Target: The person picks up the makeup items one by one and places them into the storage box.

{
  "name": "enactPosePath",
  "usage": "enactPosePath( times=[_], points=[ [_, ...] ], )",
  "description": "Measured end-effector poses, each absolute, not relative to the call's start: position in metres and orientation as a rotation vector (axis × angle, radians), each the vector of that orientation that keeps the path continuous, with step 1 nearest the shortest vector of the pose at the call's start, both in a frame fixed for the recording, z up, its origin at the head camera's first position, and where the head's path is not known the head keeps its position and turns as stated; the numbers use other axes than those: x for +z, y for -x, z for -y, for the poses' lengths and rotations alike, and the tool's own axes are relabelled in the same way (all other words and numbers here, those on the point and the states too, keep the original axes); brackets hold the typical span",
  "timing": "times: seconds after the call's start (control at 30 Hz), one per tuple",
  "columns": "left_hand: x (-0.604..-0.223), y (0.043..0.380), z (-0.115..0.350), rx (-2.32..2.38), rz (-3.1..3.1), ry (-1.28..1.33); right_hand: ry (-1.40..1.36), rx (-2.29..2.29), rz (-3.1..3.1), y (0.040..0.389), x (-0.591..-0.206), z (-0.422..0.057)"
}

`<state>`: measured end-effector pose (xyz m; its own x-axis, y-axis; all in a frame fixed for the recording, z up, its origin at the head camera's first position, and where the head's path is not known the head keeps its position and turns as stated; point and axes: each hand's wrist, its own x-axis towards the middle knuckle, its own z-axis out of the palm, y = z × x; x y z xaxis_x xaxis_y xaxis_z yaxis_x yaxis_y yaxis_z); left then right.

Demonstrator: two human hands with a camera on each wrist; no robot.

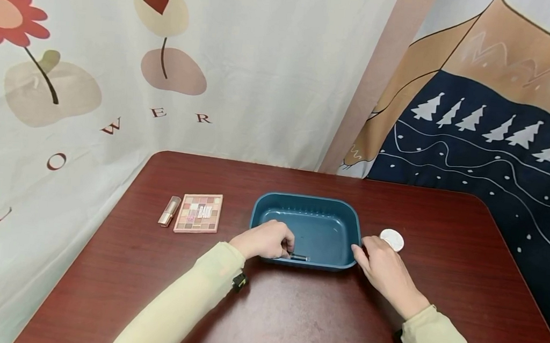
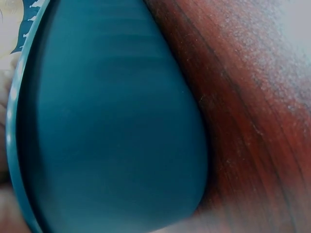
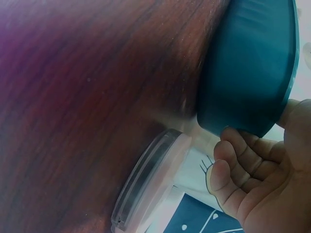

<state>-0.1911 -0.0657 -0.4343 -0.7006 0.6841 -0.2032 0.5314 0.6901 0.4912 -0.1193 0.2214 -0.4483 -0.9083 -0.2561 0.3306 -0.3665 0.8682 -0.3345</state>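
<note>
A blue rectangular plastic basin (image 1: 309, 197) stands on the table. My left hand (image 1: 266, 239) reaches over its near left rim and pinches a small dark tube (image 1: 300, 257) low inside, by the near wall. At the right end, my right hand (image 1: 388, 269) grips the basin, thumb at the rim and fingers (image 3: 233, 145) against the outer wall. Just beyond that hand lies a round white-lidded case (image 1: 392, 239), its clear side showing in the right wrist view. The left wrist view mostly shows the basin's outer wall (image 2: 121, 121); the left hand's fingers are hidden there.
Left of the basin lie an eyeshadow palette (image 1: 198, 213) and a lipstick (image 1: 169, 211) with a clear cap, side by side on the dark red wooden table (image 1: 302, 319). Printed curtains (image 1: 263, 73) hang behind the table's far edge.
</note>
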Motion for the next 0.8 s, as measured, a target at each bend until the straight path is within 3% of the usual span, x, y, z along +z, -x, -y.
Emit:
enactPosePath(
  times=[0.8],
  points=[
    [-0.423, 0.187, 0.072, 0.522, -2.617, -1.018, -0.477, 0.568, 2.751, 0.118, -0.449, -0.221]
  ],
)
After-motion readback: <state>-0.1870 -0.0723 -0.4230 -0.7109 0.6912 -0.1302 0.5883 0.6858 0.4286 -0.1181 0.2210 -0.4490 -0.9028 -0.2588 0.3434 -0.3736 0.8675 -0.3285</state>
